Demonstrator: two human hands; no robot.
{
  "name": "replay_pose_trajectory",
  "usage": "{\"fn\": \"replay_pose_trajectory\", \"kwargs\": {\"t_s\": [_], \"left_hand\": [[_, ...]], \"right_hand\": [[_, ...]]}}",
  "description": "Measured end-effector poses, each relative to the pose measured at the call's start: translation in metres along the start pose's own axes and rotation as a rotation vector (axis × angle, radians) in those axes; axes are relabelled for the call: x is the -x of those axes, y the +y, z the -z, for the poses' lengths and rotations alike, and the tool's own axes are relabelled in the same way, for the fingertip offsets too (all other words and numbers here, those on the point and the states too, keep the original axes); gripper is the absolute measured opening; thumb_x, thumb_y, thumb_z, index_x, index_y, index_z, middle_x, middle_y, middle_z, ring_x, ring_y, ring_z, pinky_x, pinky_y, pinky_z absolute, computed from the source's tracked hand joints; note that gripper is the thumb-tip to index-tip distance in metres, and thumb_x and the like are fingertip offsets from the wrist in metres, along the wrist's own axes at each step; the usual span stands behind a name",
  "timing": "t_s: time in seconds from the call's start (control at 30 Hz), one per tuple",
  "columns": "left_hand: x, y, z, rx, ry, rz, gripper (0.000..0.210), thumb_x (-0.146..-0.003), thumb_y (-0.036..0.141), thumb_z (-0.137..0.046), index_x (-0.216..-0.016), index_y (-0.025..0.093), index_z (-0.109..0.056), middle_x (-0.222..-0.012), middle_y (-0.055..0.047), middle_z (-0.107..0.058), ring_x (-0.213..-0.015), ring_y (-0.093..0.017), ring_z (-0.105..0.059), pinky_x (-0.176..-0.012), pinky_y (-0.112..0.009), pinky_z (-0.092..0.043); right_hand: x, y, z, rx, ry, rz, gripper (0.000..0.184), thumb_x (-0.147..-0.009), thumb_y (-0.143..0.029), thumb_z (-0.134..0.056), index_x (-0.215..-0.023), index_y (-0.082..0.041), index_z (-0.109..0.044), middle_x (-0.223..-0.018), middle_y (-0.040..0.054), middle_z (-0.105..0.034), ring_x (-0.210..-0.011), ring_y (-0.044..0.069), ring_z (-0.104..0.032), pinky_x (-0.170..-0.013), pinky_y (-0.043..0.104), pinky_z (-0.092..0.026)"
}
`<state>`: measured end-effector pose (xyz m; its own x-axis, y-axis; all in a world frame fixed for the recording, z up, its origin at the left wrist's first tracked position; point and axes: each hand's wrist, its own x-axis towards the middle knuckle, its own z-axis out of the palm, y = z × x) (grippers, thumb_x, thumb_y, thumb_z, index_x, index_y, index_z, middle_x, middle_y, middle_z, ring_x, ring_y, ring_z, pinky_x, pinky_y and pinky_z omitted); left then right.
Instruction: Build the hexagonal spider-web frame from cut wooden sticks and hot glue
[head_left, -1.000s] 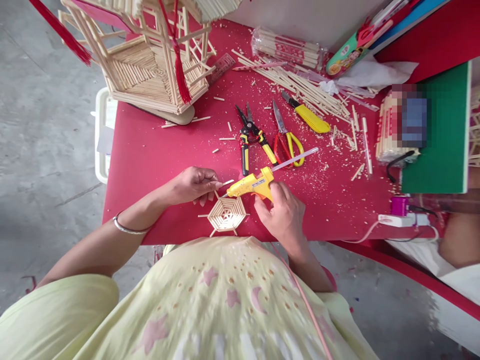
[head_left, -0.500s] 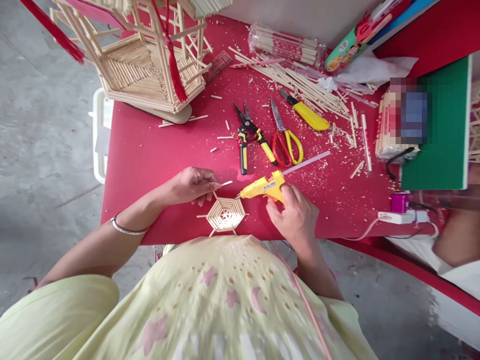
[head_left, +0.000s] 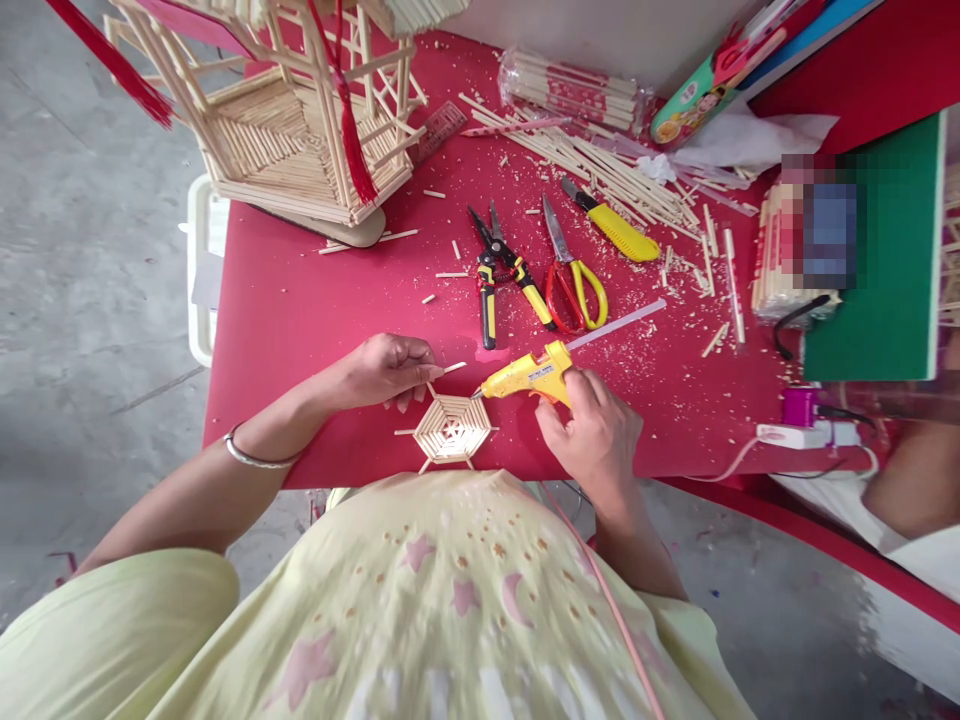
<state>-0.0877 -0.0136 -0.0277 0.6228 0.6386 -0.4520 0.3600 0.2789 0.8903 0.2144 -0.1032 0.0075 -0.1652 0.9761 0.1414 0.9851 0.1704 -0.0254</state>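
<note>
Between finger and thumb, my left hand (head_left: 391, 368) pinches a short wooden stick (head_left: 454, 369), just above a hexagonal web of glued sticks (head_left: 452, 430). The web lies on the table's front edge, with spokes poking out past its rings. My right hand (head_left: 596, 425) is wrapped round the handle of a yellow glue gun (head_left: 531, 376). Its nozzle points left and is at the web's upper right corner; whether it touches, I cannot tell. A clear glue stick (head_left: 619, 324) sticks out of the gun's back.
On the red table (head_left: 300, 290) lie pliers (head_left: 499, 270), red-and-yellow scissors (head_left: 570, 275), a yellow utility knife (head_left: 619, 228) and loose sticks (head_left: 585, 160) among shavings. A stick-built pavilion model (head_left: 300, 150) stands back left. At right are a power strip (head_left: 806, 434) and another person's arm (head_left: 911, 475).
Both hands hold almost the same place, the stick and the glue gun still in them. The whole view has shifted very slightly.
</note>
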Motion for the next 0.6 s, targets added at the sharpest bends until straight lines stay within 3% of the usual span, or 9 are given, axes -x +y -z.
{"fn": "replay_pose_trajectory", "kwargs": {"t_s": [0.6], "left_hand": [[0.0, 0.0016, -0.0008, -0.008, 0.007, -0.006, 0.042, -0.096, 0.055, -0.064, -0.08, 0.016, -0.064, -0.066, -0.004, -0.071, -0.048, -0.009, -0.061, -0.045, -0.018, -0.046]], "right_hand": [[-0.0043, -0.0064, -0.0031, -0.033, 0.002, -0.002, 0.022, -0.092, -0.031, -0.056, -0.109, -0.019, -0.063, -0.089, 0.0066, -0.068, -0.076, 0.022, -0.061, -0.06, 0.033, -0.033]]}}
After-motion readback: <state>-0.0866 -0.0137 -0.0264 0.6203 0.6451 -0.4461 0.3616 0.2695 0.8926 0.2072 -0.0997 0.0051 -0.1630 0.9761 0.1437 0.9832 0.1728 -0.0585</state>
